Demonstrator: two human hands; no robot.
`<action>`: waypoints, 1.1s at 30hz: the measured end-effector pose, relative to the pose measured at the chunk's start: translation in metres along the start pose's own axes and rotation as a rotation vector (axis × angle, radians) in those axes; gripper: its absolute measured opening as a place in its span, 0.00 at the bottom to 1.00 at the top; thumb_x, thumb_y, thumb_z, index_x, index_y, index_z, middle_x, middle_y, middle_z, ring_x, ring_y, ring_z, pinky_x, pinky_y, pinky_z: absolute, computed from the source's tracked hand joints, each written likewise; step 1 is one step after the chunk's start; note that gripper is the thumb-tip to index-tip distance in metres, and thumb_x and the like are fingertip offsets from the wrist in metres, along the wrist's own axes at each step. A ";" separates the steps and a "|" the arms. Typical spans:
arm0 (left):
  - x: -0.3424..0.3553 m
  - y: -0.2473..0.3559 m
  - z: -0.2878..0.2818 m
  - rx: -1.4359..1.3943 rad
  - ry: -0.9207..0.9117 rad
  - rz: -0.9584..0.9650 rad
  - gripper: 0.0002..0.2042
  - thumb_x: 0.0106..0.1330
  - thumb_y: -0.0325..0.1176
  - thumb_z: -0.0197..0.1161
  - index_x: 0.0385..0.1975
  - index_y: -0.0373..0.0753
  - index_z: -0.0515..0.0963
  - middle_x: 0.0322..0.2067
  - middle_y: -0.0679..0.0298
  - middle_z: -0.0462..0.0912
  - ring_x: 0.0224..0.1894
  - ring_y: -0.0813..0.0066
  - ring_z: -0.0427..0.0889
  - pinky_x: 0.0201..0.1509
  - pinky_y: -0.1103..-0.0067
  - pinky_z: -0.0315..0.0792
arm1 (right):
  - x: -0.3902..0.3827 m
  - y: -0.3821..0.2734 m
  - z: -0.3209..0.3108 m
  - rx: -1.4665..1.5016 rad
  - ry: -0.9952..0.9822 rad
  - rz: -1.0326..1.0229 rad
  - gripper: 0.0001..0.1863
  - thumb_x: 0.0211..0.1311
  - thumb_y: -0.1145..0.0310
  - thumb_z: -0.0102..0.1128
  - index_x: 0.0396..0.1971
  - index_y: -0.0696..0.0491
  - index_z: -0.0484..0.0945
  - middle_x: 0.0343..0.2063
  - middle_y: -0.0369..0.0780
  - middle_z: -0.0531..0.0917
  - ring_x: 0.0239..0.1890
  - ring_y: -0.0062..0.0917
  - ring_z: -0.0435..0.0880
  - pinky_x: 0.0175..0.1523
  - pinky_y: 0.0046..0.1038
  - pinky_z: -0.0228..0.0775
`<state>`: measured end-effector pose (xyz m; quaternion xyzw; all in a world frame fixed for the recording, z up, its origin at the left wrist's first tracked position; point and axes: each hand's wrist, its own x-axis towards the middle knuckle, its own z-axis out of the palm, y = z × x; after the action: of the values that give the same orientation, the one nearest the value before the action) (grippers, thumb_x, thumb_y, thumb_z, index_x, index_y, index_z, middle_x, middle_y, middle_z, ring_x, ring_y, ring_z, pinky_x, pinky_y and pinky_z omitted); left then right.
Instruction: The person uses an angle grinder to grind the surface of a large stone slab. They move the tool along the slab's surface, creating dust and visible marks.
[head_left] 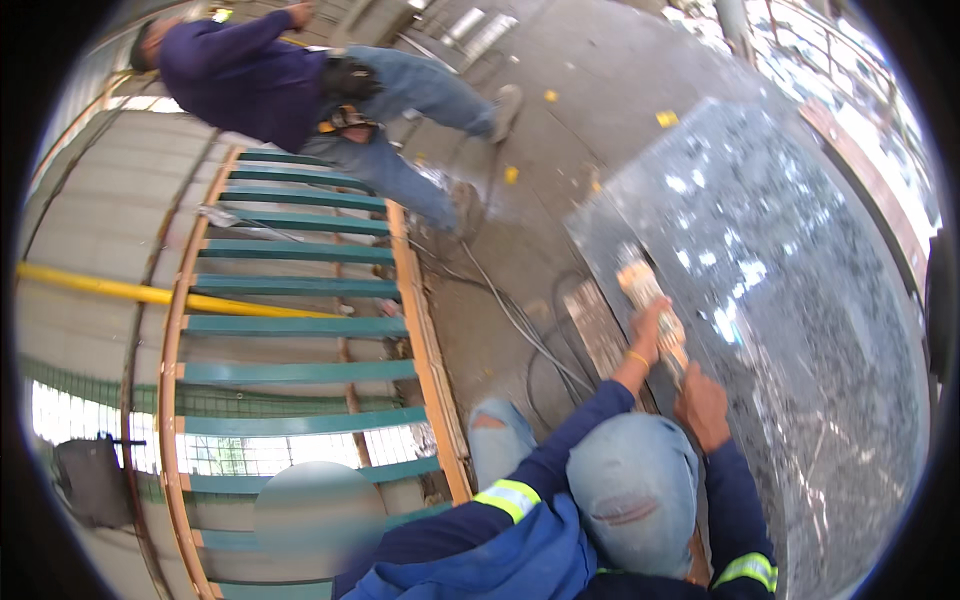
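Observation:
My left hand [649, 332] is wrapped round the body of a dusty, pale orange power tool that looks like an angle grinder [641, 284]. Behind it, my right hand [703, 408] is closed on the tool's rear end. The head of the grinder rests at the near-left part of a large dark grey slab [800, 300], whose shiny surface looks like polished stone. Whether the disc touches the slab cannot be made out. Both sleeves are dark blue with reflective bands.
A wooden board [596, 328] lies left of the slab, with grey cables [510, 310] looping over the floor. Further left stands an orange-brown frame with green slats [300, 325], crossed by a yellow pole [110, 284]. Another person [250, 75] strides past at upper left.

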<state>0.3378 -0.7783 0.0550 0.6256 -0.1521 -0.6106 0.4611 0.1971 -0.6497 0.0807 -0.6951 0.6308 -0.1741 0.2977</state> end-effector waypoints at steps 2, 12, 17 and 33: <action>-0.001 -0.003 0.007 -0.005 -0.031 -0.044 0.16 0.55 0.39 0.71 0.37 0.35 0.80 0.27 0.60 0.80 0.24 0.66 0.83 0.27 0.68 0.82 | 0.003 0.006 0.004 -0.069 -0.038 0.065 0.16 0.49 0.74 0.64 0.39 0.57 0.71 0.24 0.50 0.85 0.27 0.48 0.87 0.32 0.45 0.79; 0.028 0.007 0.005 -0.004 -0.072 -0.040 0.19 0.56 0.39 0.72 0.43 0.36 0.76 0.30 0.62 0.78 0.27 0.65 0.83 0.30 0.66 0.82 | 0.019 0.012 0.017 0.032 0.061 -0.016 0.13 0.51 0.73 0.61 0.36 0.58 0.71 0.24 0.53 0.84 0.27 0.48 0.86 0.32 0.48 0.77; 0.038 -0.020 -0.011 -0.097 -0.108 -0.160 0.19 0.55 0.36 0.71 0.42 0.36 0.75 0.31 0.62 0.76 0.31 0.63 0.84 0.32 0.63 0.83 | 0.007 0.005 -0.002 -0.037 -0.057 0.049 0.10 0.53 0.73 0.61 0.35 0.58 0.72 0.24 0.52 0.85 0.28 0.47 0.87 0.33 0.45 0.79; 0.046 -0.012 -0.005 -0.059 -0.089 -0.129 0.17 0.57 0.35 0.68 0.42 0.33 0.74 0.32 0.59 0.77 0.30 0.60 0.83 0.33 0.61 0.82 | 0.013 -0.004 -0.009 0.002 -0.071 0.088 0.10 0.52 0.75 0.62 0.34 0.59 0.73 0.25 0.52 0.85 0.30 0.47 0.88 0.34 0.43 0.79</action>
<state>0.3476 -0.8046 0.0166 0.5926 -0.1138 -0.6703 0.4319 0.1959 -0.6640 0.0885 -0.6720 0.6498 -0.1366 0.3279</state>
